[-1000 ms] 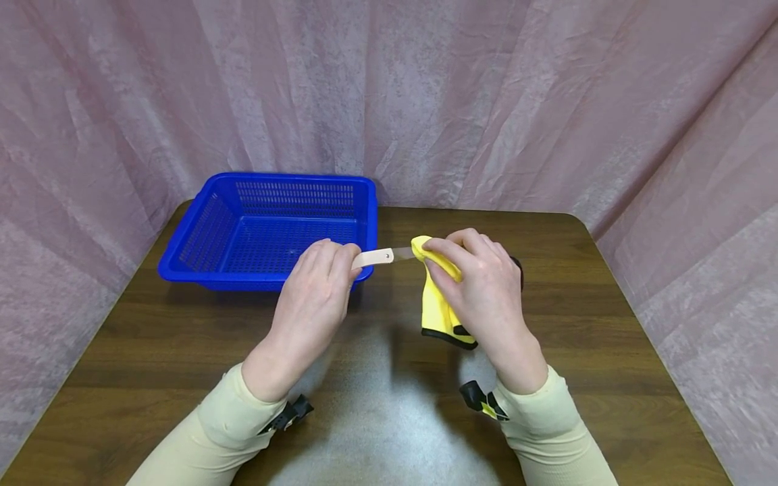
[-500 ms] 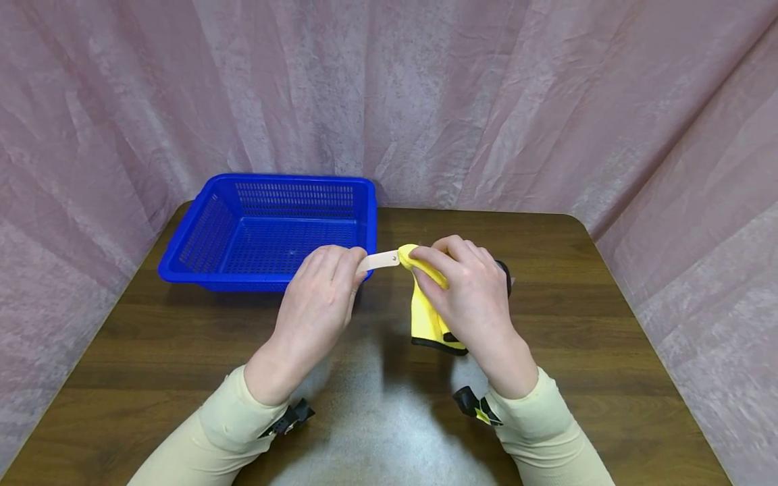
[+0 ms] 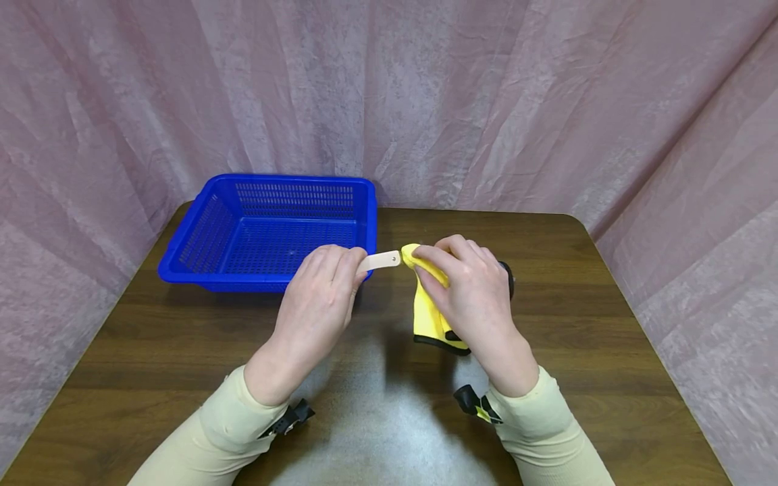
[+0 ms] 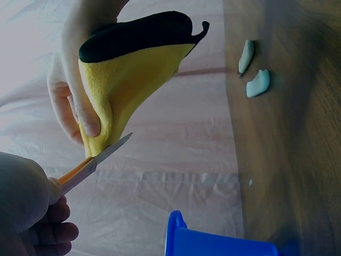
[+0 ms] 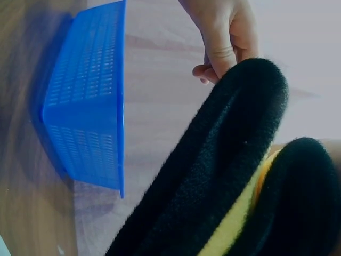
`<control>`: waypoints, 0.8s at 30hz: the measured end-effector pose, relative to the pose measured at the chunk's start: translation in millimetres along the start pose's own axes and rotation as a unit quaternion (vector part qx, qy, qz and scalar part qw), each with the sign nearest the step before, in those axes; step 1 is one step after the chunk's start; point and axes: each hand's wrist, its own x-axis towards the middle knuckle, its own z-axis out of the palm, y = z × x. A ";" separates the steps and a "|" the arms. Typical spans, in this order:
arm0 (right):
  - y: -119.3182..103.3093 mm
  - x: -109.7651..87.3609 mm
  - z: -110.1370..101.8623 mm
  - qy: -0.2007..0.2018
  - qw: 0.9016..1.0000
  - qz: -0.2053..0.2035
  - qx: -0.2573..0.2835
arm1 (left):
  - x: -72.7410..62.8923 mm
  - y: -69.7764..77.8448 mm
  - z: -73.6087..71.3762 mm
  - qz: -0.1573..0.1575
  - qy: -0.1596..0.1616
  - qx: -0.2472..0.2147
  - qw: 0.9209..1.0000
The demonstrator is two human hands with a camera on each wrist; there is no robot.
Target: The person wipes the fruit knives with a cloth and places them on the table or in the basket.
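My left hand grips the cream handle of a small knife, which has a rivet near its blade end. In the left wrist view the metal blade shows beside a folded yellow cloth. My right hand pinches that cloth around the blade close to the handle. The rest of the cloth hangs below the fingers, with a black edge. Its black side fills much of the right wrist view. From the head, the cloth hides the blade.
A blue plastic basket with slotted walls stands at the back left of the wooden table. Two small pale objects lie on the table in the left wrist view. A pink curtain hangs behind.
My right hand has moved left with the cloth towards the knife handle, covering the blade that was visible a second ago. Over the last half second it shifts very slightly right.
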 end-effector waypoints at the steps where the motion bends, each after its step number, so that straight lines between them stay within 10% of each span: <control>1: 0.5 0.0 -0.1 -0.001 1.000 0.002 -0.002 | -0.1 -0.1 0.0 0.000 0.000 0.000 1.000; 24: 16.3 0.1 0.9 -0.034 0.997 0.068 -0.015 | -0.4 -3.0 -1.7 -0.014 -0.003 0.002 1.000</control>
